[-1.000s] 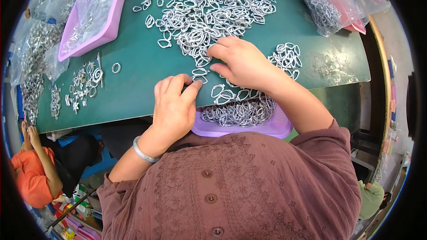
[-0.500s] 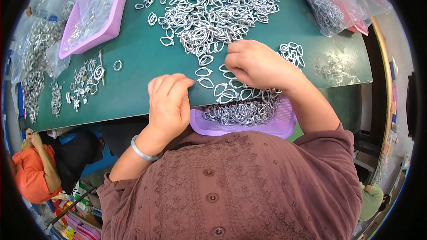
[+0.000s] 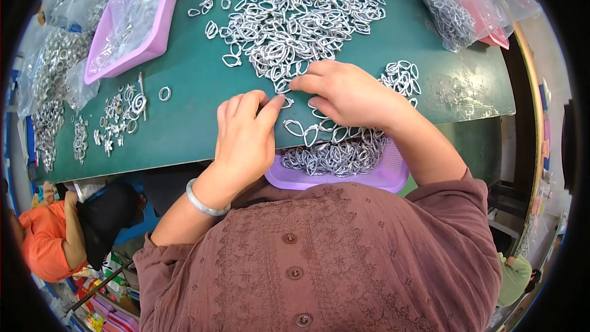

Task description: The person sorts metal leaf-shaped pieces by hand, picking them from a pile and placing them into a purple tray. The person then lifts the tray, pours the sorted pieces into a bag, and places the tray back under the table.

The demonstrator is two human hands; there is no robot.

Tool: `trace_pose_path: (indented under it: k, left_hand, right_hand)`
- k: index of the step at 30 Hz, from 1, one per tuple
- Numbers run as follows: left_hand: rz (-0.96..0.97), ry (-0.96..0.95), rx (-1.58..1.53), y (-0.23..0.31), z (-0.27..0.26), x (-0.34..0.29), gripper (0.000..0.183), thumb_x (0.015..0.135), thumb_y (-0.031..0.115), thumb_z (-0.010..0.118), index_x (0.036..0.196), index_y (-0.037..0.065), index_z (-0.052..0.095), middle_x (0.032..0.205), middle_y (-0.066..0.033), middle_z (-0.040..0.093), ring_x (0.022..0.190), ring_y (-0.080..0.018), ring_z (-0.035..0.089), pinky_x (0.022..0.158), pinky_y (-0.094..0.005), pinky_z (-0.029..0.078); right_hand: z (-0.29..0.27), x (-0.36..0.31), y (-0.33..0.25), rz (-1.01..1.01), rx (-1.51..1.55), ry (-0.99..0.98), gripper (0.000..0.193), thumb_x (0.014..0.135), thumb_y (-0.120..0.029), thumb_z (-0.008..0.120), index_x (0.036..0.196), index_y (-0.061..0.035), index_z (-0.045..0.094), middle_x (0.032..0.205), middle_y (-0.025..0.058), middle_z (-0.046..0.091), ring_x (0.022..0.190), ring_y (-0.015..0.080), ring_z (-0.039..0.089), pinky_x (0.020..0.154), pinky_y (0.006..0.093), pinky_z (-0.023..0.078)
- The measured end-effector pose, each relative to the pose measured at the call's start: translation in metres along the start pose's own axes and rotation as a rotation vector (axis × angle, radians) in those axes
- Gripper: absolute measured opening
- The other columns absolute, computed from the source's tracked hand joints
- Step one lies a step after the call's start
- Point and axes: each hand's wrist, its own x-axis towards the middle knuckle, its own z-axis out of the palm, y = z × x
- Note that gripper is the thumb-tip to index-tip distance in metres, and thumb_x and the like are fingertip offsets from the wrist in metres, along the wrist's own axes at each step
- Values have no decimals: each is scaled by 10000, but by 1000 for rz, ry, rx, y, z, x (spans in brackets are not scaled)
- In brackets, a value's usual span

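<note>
One left hand, one right hand, many links.

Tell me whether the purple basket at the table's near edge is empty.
No, a heap of silver metal loops lies in the purple basket.

bare worktop left of the main ring heap past stray rings, pink tray blocking farther left, free strip to the heap's right, plastic bag beyond, left hand and right hand crowding its near end
</note>
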Motion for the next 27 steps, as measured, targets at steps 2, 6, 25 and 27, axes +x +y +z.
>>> trace_pose_path:
  k: [2, 6, 25, 27]
  left_hand:
    - [-3, -26, 14, -1, 1, 1, 318, 762, -41, 592, 1057, 42, 676, 1005, -106, 560, 971, -293, 533, 882, -403, 388]
    - [45, -63, -59, 0, 1, -3, 309, 770, -37, 591, 1058, 38, 674, 997, -107, 561, 966, -293, 533, 875, -406, 390]
    - [-49, 15, -28, -9, 6, 15, 313, 800, -45, 562, 1094, 34, 635, 1003, -104, 563, 927, -302, 537, 867, -404, 396]
    - [-53, -8, 5, -9, 6, 16, 301, 799, -49, 564, 1076, 39, 643, 996, -103, 564, 930, -301, 538, 868, -402, 397]
  right_hand:
    - [3, 1, -1, -19, -41, -14, 239, 774, -57, 669, 1012, -57, 646, 915, 113, 581, 893, 318, 591, 761, 415, 493]
    - [0, -3, 0, -56, -44, -27, 216, 772, -57, 669, 986, -59, 644, 889, 111, 576, 880, 322, 594, 754, 417, 492]
    - [-6, 1, 7, 122, -99, 30, 126, 807, -75, 627, 929, -47, 637, 902, 135, 612, 914, 337, 622, 784, 438, 519]
    - [-8, 1, 7, 96, -92, -26, 116, 809, -80, 623, 920, -50, 637, 889, 134, 613, 902, 339, 625, 777, 437, 520]
